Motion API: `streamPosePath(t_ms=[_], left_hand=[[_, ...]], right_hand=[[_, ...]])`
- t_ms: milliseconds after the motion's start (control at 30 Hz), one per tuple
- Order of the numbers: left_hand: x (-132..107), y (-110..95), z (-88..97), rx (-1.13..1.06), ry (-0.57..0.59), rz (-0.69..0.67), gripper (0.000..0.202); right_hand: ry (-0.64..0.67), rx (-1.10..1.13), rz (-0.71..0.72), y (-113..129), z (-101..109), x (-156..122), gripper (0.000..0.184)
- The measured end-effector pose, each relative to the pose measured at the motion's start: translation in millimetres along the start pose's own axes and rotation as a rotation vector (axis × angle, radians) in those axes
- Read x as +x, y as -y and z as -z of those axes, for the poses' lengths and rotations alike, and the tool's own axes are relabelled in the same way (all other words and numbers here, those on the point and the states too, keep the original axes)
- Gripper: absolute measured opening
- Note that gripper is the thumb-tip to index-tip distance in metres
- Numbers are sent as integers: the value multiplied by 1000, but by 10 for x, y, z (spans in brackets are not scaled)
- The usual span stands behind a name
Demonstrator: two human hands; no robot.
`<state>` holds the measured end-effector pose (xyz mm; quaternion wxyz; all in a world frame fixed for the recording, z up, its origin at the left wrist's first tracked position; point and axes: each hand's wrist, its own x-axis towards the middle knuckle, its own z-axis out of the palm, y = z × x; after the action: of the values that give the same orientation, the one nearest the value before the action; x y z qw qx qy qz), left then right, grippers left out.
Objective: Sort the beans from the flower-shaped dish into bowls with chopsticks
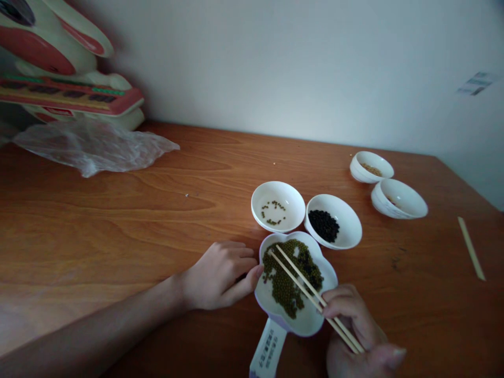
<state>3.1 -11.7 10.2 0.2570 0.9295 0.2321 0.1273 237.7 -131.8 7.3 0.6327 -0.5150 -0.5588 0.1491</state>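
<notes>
A flower-shaped white dish (271, 302) heaped with green beans (289, 275) sits near the table's front. My left hand (218, 273) rests beside its left rim, fingers curled, thumb tip touching the rim. My right hand (356, 336) grips a pair of chopsticks (303, 283) whose tips reach into the green beans. Behind the dish stand a white bowl (293, 202) with a few green beans and a white bowl (348, 220) with black beans (323, 224).
Two more white bowls (372, 167) (399, 198) stand at the back right. A single wooden stick (471, 248) lies at the right edge. Crumpled clear plastic (94, 147) and a red-and-cream appliance (59, 68) occupy the back left. A paper label (268, 354) lies under the dish.
</notes>
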Motion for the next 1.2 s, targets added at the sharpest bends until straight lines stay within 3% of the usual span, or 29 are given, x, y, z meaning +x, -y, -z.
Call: streamPosePath(t_ms=[400, 867, 1200], left_hand=[[-14, -8, 10, 3, -12, 0, 37], [-8, -17, 17, 4, -10, -1, 38], [-25, -9, 4, 6, -16, -6, 37]], right_hand=[[-67, 46, 83, 19, 39, 29, 81], [-3, 94, -104, -17, 84, -12, 86], [-44, 84, -88, -78, 129, -44, 85]])
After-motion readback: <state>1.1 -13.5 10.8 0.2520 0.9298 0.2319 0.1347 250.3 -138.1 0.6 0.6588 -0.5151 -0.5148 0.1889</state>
